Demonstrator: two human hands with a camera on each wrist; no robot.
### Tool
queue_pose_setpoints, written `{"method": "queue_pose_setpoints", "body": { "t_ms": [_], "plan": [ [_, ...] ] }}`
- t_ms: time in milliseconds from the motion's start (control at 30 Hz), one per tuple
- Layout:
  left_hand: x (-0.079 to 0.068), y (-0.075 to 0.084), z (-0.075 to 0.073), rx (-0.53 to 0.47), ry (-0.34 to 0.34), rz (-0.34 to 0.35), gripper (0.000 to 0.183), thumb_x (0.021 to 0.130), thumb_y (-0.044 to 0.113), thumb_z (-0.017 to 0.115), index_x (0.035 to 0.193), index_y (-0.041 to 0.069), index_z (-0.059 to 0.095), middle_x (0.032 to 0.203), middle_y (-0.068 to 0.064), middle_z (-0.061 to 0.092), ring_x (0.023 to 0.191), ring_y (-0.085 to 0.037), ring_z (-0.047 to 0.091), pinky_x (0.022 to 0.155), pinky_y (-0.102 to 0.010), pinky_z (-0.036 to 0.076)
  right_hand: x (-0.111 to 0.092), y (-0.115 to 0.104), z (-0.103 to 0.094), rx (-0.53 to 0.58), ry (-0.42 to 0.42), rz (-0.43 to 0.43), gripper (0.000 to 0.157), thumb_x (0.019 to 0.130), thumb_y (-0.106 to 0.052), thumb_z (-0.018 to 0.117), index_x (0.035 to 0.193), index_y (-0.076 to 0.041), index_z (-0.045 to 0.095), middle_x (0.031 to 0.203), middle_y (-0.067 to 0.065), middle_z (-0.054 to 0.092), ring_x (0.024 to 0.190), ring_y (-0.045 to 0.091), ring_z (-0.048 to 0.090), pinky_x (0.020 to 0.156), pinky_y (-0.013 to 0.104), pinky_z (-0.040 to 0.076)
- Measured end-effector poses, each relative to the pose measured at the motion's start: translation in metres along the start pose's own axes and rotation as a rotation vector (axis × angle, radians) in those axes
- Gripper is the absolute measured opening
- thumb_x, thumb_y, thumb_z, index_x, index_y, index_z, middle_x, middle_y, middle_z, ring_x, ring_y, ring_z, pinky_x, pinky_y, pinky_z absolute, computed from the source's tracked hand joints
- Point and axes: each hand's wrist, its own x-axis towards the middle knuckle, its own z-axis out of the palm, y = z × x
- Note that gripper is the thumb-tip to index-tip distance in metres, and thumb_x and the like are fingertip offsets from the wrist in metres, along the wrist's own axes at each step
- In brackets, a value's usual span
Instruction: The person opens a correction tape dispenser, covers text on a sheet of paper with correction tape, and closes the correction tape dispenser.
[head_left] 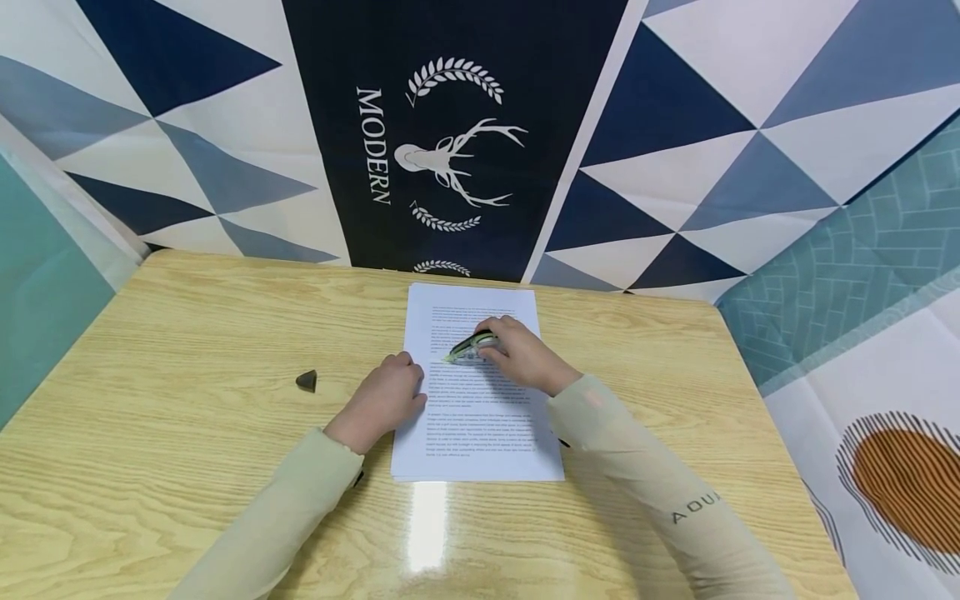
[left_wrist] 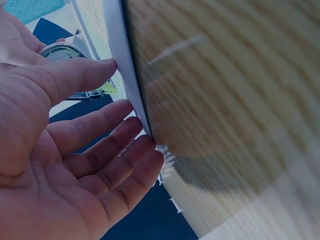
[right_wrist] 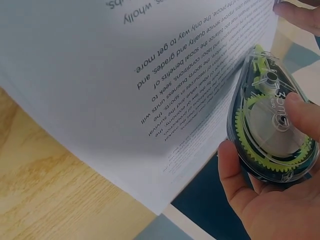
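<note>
A stack of printed paper (head_left: 480,442) lies on the wooden table. My right hand (head_left: 525,354) holds a correction tape dispenser (head_left: 474,343) over the upper half of the page, its tip down at the lines of text. Through the clear case of the dispenser (right_wrist: 272,120), the right wrist view shows a green toothed wheel, with the thumb on one face and fingers on the other. At the paper's left edge rests my left hand (head_left: 386,392). Its thumb and fingertips (left_wrist: 127,107) touch that edge, the fingers loosely bent with nothing gripped between them.
A small dark cap (head_left: 307,381) lies on the table (head_left: 187,433) left of the left hand. Behind the table's far edge stands a patterned backdrop (head_left: 465,142) with a deer head and triangles. Patterned sheets (head_left: 862,250) also hang at the right side.
</note>
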Motion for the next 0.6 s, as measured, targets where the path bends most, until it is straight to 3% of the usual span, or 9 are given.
{"method": "queue_pose_setpoints", "body": {
  "t_ms": [600],
  "plan": [
    [-0.005, -0.001, -0.001, -0.017, 0.044, 0.040, 0.020, 0.084, 0.015, 0.065, 0.097, -0.001, 0.067, 0.085, -0.008, 0.056, 0.075, -0.020, 0.046, 0.069, -0.032, 0.043, -0.014, 0.002, -0.003, 0.055, -0.009, 0.017, 0.033, 0.095, -0.021, 0.054, 0.124, -0.006, 0.051, 0.124, 0.012, 0.054, 0.116, 0.024, 0.051, 0.099, 0.042, 0.041]
  ]
}}
